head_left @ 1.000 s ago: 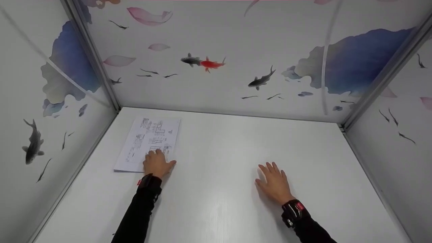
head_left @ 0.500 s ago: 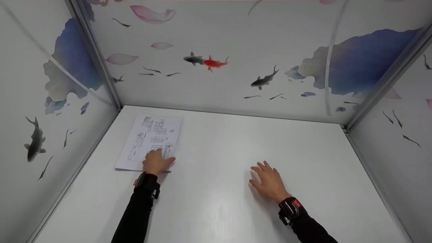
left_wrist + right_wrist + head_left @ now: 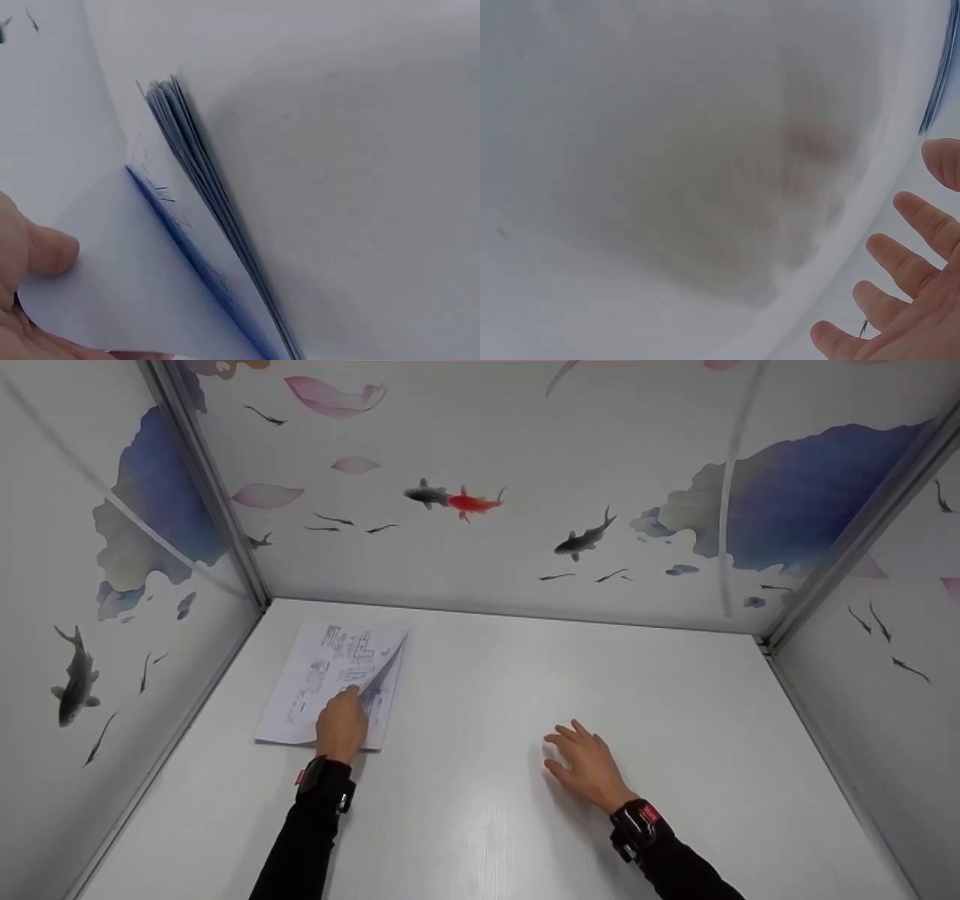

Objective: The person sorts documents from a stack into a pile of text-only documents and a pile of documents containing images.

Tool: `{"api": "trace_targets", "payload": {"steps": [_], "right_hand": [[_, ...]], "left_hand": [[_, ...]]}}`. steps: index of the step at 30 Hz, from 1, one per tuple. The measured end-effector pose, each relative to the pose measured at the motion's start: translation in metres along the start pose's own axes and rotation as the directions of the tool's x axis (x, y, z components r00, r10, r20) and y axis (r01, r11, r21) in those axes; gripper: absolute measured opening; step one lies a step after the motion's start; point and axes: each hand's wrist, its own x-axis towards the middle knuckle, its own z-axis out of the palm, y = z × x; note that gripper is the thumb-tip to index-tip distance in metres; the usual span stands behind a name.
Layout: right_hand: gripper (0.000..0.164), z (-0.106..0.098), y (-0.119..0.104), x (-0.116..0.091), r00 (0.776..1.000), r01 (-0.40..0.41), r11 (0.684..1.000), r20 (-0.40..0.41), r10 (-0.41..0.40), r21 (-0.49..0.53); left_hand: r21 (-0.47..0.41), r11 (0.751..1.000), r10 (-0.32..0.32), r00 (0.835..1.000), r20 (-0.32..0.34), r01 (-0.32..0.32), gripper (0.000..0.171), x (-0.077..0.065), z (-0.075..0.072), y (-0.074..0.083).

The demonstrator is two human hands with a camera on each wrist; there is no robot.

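Observation:
A stack of white papers [image 3: 385, 714], its top page printed with technical line drawings, lies at the left of the table. At its near right corner, my left hand [image 3: 341, 727] pinches the top sheet of paper [image 3: 319, 660] and curls it up and leftward. Seen from the left wrist, the bent sheet [image 3: 127, 262] runs between thumb and fingers, and the edges of the stack [image 3: 202, 169] show beside it. My right hand [image 3: 589, 765] hovers over the table right of centre, fingers spread and holding nothing.
The white table [image 3: 480, 682] is enclosed by a back wall [image 3: 480, 562], a left wall [image 3: 45, 585] and a right wall [image 3: 900, 607], printed with fish and petals. Grey metal posts [image 3: 217, 487] stand at the corners.
My left hand has gone from resting on the papers to pinching the top sheet, whose right corner is now folded up. My right hand has drifted leftward.

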Motion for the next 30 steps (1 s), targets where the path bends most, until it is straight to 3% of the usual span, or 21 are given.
{"api": "trace_targets", "payload": {"steps": [4,8,11,15,19,24,30], "right_hand": [[0.034,0.000,0.000,-0.001,1.000,0.003,1.000,-0.012,-0.003,-0.002],[0.034,0.000,0.000,-0.001,1.000,0.005,1.000,-0.002,-0.005,0.006],[0.033,0.000,-0.001,-0.001,1.000,0.006,1.000,0.002,-0.006,0.009],[0.032,0.001,-0.002,0.000,1.000,0.011,1.000,0.001,-0.011,0.027],[0.033,0.003,-0.003,0.000,1.000,0.023,0.999,-0.003,-0.023,0.041],[0.033,0.004,-0.006,0.001,0.999,0.031,0.997,-0.015,-0.030,0.066],[0.029,0.002,-0.020,0.001,1.000,-0.019,0.979,0.003,0.019,0.201]], "left_hand": [[0.029,0.999,0.014,1.000,-0.014,-0.013,0.023,-0.005,0.000,0.001],[0.072,0.997,0.010,0.998,0.068,-0.015,0.021,-0.010,0.005,0.003],[0.111,0.993,0.023,0.992,0.127,-0.037,0.037,-0.014,0.011,0.005],[0.205,0.976,0.045,0.989,0.141,-0.073,0.060,-0.017,0.021,0.009],[0.251,0.965,0.048,0.992,0.121,-0.077,0.051,-0.015,0.028,0.010],[0.227,0.971,0.051,0.994,0.102,-0.073,0.038,-0.011,0.026,0.012],[0.312,0.941,0.106,0.989,0.099,-0.132,0.034,-0.012,0.027,0.010]]}}
